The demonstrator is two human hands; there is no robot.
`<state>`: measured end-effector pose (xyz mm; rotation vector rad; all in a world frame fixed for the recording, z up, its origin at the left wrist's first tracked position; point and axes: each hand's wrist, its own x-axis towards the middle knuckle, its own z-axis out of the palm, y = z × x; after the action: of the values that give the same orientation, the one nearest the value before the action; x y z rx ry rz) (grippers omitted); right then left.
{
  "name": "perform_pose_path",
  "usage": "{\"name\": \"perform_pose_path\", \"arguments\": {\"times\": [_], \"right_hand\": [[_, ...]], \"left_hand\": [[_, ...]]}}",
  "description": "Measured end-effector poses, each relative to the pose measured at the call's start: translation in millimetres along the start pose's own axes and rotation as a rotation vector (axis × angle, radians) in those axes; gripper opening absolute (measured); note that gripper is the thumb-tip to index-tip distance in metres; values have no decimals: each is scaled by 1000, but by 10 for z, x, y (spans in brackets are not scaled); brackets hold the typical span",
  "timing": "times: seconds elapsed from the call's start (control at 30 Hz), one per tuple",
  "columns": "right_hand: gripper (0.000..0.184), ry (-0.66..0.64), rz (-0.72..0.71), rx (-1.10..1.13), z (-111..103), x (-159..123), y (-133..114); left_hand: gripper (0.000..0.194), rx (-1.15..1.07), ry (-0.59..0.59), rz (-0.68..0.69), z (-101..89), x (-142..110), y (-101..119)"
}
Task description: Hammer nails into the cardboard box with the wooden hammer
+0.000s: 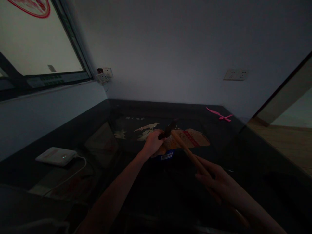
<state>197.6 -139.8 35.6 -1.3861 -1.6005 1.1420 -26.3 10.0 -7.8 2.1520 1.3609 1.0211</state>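
Observation:
My right hand (215,178) is closed around a long wooden handle (188,151) that slants up and to the left. A dark piece (168,130) is at its upper end; the dim light hides what kind of tool it is. The fingers of my left hand (153,143) are closed at this dark piece. Just behind the handle lies a tan, dotted item (192,138) with a red band across it. Below my left hand shows a blue patch with a white barcode label (167,156); what it belongs to is unclear.
The dark glossy table (146,195) bears a printed bird (147,126) and pale lettering. A white power bank (57,156) with a cable lies at left. A pink ribbon (220,115) is at the far right. A wall with sockets (235,74) bounds the back.

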Motion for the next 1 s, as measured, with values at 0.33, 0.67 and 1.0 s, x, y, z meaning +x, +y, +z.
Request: {"name": "perform_pose_path", "arguments": {"times": [0.33, 0.67, 1.0], "right_hand": [[66, -60, 123, -9, -9, -25, 45], [57, -3, 28, -88, -39, -37, 8], [55, 18, 38, 40, -18, -44, 5]], "left_hand": [[18, -5, -2, -29, 27, 2, -30], [21, -19, -2, -23, 39, 2, -37], [11, -15, 11, 17, 29, -8, -36]]}}
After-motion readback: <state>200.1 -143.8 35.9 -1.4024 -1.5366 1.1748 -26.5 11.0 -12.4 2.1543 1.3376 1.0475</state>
